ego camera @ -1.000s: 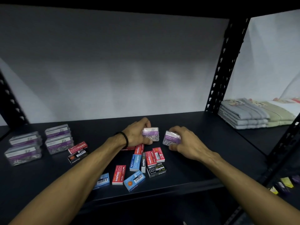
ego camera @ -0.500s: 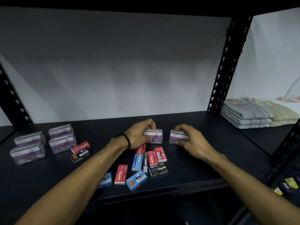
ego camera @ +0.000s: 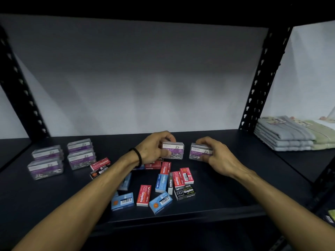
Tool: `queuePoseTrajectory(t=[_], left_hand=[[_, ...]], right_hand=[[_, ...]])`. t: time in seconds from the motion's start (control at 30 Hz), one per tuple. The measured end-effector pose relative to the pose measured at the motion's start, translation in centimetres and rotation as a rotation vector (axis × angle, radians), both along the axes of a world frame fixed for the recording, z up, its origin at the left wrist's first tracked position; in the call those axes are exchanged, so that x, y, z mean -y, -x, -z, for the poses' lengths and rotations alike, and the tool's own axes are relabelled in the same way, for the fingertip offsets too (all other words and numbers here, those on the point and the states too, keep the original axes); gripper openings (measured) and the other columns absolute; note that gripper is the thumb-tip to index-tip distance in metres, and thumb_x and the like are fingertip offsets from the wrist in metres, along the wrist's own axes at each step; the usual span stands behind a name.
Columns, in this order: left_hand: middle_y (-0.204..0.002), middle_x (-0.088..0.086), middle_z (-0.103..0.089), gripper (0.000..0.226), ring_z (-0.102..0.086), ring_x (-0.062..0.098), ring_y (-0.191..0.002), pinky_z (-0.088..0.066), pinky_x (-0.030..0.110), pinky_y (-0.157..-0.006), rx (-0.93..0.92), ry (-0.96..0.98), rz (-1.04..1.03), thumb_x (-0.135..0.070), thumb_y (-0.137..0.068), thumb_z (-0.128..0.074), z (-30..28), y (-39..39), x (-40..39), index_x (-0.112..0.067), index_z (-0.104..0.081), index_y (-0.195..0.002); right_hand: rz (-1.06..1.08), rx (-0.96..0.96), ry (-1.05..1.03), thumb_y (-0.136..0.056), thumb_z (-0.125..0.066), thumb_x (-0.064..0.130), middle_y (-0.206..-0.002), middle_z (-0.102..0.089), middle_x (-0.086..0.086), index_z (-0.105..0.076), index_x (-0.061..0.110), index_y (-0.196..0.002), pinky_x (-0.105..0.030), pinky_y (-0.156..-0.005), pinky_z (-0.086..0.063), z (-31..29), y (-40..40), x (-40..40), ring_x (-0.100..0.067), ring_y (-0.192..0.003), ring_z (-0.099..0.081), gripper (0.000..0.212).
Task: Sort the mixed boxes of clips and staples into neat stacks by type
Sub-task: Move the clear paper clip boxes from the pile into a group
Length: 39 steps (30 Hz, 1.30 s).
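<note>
My left hand (ego camera: 154,148) grips a clear paper clip box with a purple label (ego camera: 173,150) at mid shelf. Just to its right, my right hand (ego camera: 218,156) grips a second paper clip box (ego camera: 199,153). Both boxes sit upright, close to the shelf surface. Below them lies a loose jumble of staple boxes: red ones (ego camera: 144,195), blue ones (ego camera: 160,201) and a black one (ego camera: 184,192). At the left stand several clear paper clip boxes (ego camera: 80,153) in short stacks, with a red staple box on a black one (ego camera: 100,166) beside them.
The black shelf (ego camera: 235,178) has perforated uprights at the back left (ego camera: 20,91) and back right (ego camera: 261,77). Folded grey and green towels (ego camera: 288,134) lie on the neighbouring shelf to the right. A white wall closes the back.
Both hands have straightened their paper clip boxes and set them upright side by side; the right box was tilted a second ago. The view has shifted slightly.
</note>
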State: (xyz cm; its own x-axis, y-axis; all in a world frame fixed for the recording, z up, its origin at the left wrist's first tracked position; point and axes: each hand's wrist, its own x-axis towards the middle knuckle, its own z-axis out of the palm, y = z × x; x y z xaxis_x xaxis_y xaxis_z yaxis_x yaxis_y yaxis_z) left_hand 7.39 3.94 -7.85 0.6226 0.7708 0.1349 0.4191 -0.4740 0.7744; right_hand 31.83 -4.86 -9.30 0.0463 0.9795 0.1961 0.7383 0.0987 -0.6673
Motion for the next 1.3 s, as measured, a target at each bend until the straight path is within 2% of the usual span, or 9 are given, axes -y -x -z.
queuePoseTrajectory(t=[0.27, 0.4, 0.53, 0.67, 0.77, 0.9, 1.0, 1.1, 1.3], left_hand=[[-0.101, 0.001, -0.070, 0.031, -0.069, 0.012, -0.089, -0.058, 0.025, -0.073, 0.049, 0.001, -0.096, -0.005, -0.083, -0.071, -1.3, 6.4, 1.3, -0.021, -0.059, -0.105], [-0.100, -0.001, -0.070, 0.031, -0.068, 0.010, -0.089, -0.057, 0.021, -0.072, 0.081, -0.011, -0.191, -0.003, -0.082, -0.071, -1.7, 10.0, 2.1, -0.019, -0.059, -0.106], [-0.100, -0.001, -0.071, 0.033, -0.069, 0.011, -0.088, -0.058, 0.026, -0.075, 0.077, -0.044, -0.262, -0.005, -0.082, -0.073, -1.8, 14.3, 2.9, -0.021, -0.059, -0.106], [-0.096, 0.004, -0.070, 0.031, -0.068, 0.005, -0.080, -0.054, 0.018, -0.068, 0.112, -0.046, -0.342, 0.002, -0.081, -0.071, -2.0, 18.5, 4.3, -0.013, -0.059, -0.106], [-0.099, 0.005, -0.070, 0.032, -0.069, 0.009, -0.083, -0.055, 0.021, -0.072, 0.109, -0.065, -0.388, 0.004, -0.080, -0.072, -1.7, 21.6, 5.1, -0.014, -0.059, -0.103], [-0.096, 0.004, -0.072, 0.033, -0.069, 0.014, -0.085, -0.056, 0.023, -0.073, 0.093, -0.076, -0.465, 0.005, -0.078, -0.074, -1.3, 25.5, 6.0, -0.018, -0.060, -0.098], [-0.101, -0.001, -0.070, 0.036, -0.068, 0.008, -0.087, -0.055, 0.018, -0.074, 0.087, -0.050, -0.507, 0.007, -0.079, -0.072, -1.0, 27.8, 6.7, -0.016, -0.060, -0.104], [-0.107, -0.001, -0.069, 0.043, -0.069, 0.006, -0.091, -0.053, 0.016, -0.078, 0.061, 0.004, -0.532, 0.006, -0.080, -0.071, -0.3, 29.4, 7.3, -0.015, -0.058, -0.115], [-0.108, -0.001, -0.068, 0.037, -0.066, -0.004, -0.081, -0.048, 0.009, -0.069, 0.006, 0.011, -0.547, 0.006, -0.081, -0.071, 0.8, 30.9, 7.9, -0.010, -0.060, -0.112]], right_hand=[[-0.113, 0.000, 0.005, -0.088, -0.071, 0.009, -0.119, -0.059, 0.009, -0.055, 0.030, -0.124, -0.011, -0.073, -0.045, -2.2, 5.6, -1.5, -0.001, -0.098, -0.059, 0.045], [-0.196, -0.021, 0.003, -0.089, -0.070, 0.010, -0.118, -0.063, 0.007, -0.055, 0.032, -0.119, -0.019, -0.075, -0.052, -3.0, 9.3, -2.7, -0.002, -0.099, -0.061, 0.041], [-0.267, -0.052, 0.025, -0.090, -0.068, 0.010, -0.119, -0.062, 0.006, -0.054, 0.031, -0.121, -0.032, -0.079, -0.060, -3.4, 13.4, -3.7, -0.011, -0.101, -0.063, 0.041], [-0.339, -0.035, 0.045, -0.089, -0.069, 0.009, -0.125, -0.059, 0.005, -0.053, 0.032, -0.126, -0.027, -0.085, -0.055, -3.3, 17.6, -4.3, -0.011, -0.110, -0.059, 0.046], [-0.397, -0.034, 0.063, -0.088, -0.069, 0.006, -0.128, -0.057, 0.006, -0.053, 0.029, -0.129, -0.025, -0.088, -0.052, -2.9, 20.5, -4.6, -0.010, -0.113, -0.057, 0.050], [-0.438, -0.052, 0.056, -0.087, -0.071, 0.006, -0.126, -0.060, 0.005, -0.054, 0.028, -0.126, -0.024, -0.086, -0.054, -2.3, 23.9, -5.0, -0.009, -0.106, -0.061, 0.048], [-0.470, -0.048, 0.060, -0.086, -0.071, 0.006, -0.126, -0.061, 0.004, -0.053, 0.028, -0.126, -0.020, -0.078, -0.053, -2.0, 26.2, -5.3, -0.009, -0.101, -0.063, 0.048], [-0.497, -0.023, 0.072, -0.085, -0.071, 0.006, -0.127, -0.060, 0.001, -0.054, 0.025, -0.128, -0.023, -0.081, -0.053, -1.7, 28.2, -5.4, -0.011, -0.103, -0.062, 0.050], [-0.538, -0.009, 0.108, -0.086, -0.071, 0.004, -0.120, -0.061, 0.002, -0.055, 0.027, -0.123, -0.029, -0.078, -0.058, -0.8, 31.0, -5.2, -0.010, -0.093, -0.064, 0.046]])
